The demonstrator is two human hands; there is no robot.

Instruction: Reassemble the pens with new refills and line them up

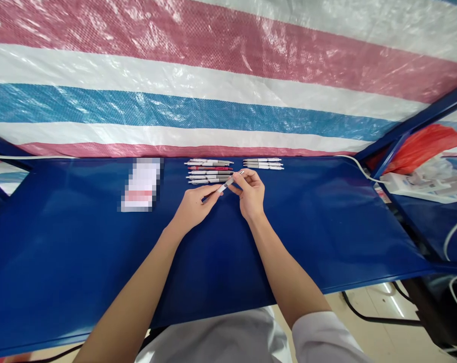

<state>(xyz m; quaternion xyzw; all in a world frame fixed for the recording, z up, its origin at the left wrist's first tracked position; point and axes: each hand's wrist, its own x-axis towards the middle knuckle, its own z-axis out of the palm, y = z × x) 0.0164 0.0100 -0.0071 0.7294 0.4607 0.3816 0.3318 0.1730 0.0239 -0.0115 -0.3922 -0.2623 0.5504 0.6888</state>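
Observation:
Between my two hands a white pen [227,184] is held at a slant over the blue table. My left hand [196,205] pinches its lower left end. Fingers of my right hand [252,195] close around the upper right end, where a slim tip pokes out. Just behind my hands lies a stack of several pens [208,172], mostly white and grey, with a red pen [209,168] among them. To its right, a smaller group of white pens [263,164] lies side by side.
A blurred-out white sheet or packet [142,182] lies on the blue table [80,242] at the left. Striped plastic sheeting [213,111] hangs behind. At the right are a metal frame post [413,121], a red plastic bag [425,151] and a white cable [360,166].

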